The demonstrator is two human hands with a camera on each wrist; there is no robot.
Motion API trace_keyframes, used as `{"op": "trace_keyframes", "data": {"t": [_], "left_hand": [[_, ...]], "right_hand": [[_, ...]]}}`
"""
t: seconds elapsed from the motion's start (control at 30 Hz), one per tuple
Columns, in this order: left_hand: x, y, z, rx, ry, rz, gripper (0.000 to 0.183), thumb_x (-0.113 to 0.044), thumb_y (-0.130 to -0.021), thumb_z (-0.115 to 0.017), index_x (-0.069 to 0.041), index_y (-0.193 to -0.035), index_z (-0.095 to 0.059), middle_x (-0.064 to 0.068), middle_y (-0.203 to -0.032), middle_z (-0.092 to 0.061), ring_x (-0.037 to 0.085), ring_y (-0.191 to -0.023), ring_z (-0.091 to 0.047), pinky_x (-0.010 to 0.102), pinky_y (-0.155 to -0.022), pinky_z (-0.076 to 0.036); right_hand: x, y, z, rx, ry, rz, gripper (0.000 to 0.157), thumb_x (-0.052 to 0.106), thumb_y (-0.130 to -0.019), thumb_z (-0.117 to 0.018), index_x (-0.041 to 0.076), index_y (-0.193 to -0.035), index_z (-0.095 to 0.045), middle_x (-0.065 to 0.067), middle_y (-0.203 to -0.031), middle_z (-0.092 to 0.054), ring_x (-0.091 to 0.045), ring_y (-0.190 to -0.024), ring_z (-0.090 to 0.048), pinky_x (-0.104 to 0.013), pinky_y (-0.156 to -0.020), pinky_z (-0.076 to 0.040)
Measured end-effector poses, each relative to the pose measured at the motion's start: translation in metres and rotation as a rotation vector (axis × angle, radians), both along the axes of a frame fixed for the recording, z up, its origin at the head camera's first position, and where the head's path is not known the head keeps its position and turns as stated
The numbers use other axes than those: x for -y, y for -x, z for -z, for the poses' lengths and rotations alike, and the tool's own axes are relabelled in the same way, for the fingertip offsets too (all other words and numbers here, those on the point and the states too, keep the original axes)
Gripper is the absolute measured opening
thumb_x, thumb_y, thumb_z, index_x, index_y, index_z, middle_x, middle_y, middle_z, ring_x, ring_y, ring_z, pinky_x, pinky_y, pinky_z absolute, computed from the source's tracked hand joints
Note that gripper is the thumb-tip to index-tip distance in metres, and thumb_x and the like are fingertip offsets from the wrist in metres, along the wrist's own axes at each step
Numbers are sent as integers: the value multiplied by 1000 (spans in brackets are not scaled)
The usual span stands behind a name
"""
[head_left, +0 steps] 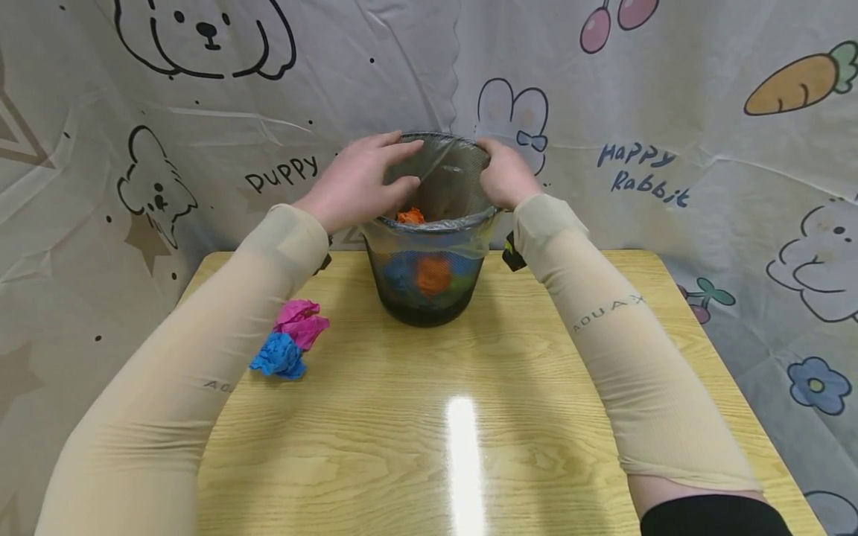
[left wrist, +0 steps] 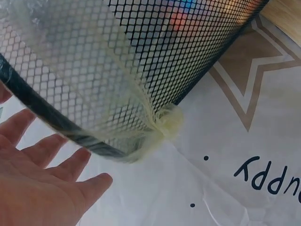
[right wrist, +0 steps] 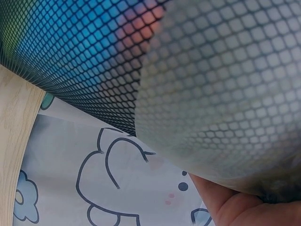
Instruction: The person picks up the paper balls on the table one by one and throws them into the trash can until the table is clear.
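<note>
A black mesh wastebasket (head_left: 429,309) stands upright near the back of the table, lined with a thin see-through bag (head_left: 462,242) folded over its rim. My left hand (head_left: 358,179) is at the left side of the rim, its fingers spread and apart from the bag's gathered knot (left wrist: 168,121) seen in the left wrist view. On the opposite side, my right hand (head_left: 507,175) grips the rim and liner; its fingertips are partly hidden. Inside, an orange crumpled paper ball (head_left: 410,216) shows above the front rim, and blue and orange colours show through the mesh.
A pink crumpled paper ball (head_left: 303,321) and a blue one (head_left: 278,356) lie on the wooden table (head_left: 375,447) beside my left forearm. Close behind the basket hangs a printed cloth (head_left: 402,82). Dark wrist cameras are strapped below both hands.
</note>
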State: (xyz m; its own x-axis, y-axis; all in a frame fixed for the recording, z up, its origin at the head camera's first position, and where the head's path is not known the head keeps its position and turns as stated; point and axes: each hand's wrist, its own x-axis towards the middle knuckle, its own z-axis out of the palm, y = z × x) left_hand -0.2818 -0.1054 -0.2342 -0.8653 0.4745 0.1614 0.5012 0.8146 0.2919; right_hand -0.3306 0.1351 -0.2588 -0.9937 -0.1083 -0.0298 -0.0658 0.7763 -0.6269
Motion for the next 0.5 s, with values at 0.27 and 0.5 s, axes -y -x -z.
{"op": "trace_keyframes", "data": {"t": [0.27, 0.5], "left_hand": [[12, -1, 0, -32, 39, -21, 66, -54, -106, -43, -29, -165, -23, 8, -171, -10, 34, -156, -7, 56, -122, 3], [28, -5, 2, -31, 24, -57, 71, -59, -105, -42, -34, -165, -14, 4, -171, -2, 34, -156, 0, 56, -121, 7]], "right_hand": [[0, -1, 0, -7, -1, 3, 68, 1, -101, -30, 20, -166, -22, -4, -165, -32, -23, -131, -44, -38, -106, -39], [0, -1, 0, 2, 12, 7, 70, -1, -100, -31, 20, -166, -20, -5, -165, -32, -23, -134, -44, -38, -109, -39]]}}
